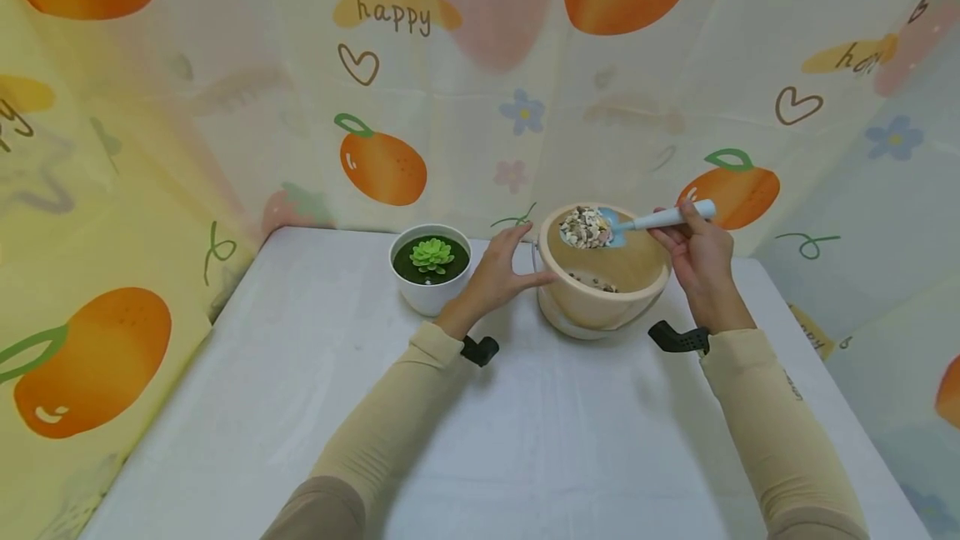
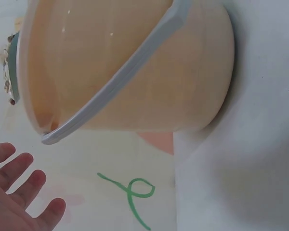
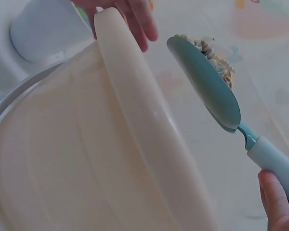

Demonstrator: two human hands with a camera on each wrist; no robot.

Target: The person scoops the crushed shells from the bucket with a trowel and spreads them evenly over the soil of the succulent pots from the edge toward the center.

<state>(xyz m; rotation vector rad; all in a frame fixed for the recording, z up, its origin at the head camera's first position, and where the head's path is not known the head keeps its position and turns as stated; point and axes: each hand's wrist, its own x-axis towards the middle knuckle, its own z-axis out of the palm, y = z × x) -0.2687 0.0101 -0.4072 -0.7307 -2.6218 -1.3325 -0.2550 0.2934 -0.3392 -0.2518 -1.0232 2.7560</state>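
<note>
A beige bucket (image 1: 600, 282) with a grey handle (image 2: 130, 72) stands tilted on the white table, a few pebbles lying inside it. My right hand (image 1: 686, 227) grips the pale blue handle of a teal scoop (image 3: 207, 86) heaped with pebbles (image 1: 585, 227), held above the bucket's far rim. My left hand (image 1: 517, 261) is spread at the bucket's left side, the thumb at its wall; its fingers (image 2: 19, 190) lie straight. In the left wrist view the bucket (image 2: 86, 48) fills the frame.
A white pot with a green succulent (image 1: 430, 265) stands just left of my left hand. The white table (image 1: 525, 440) is walled on three sides by a curtain printed with oranges (image 1: 382, 165). Wrist cameras sit on both beige sleeves.
</note>
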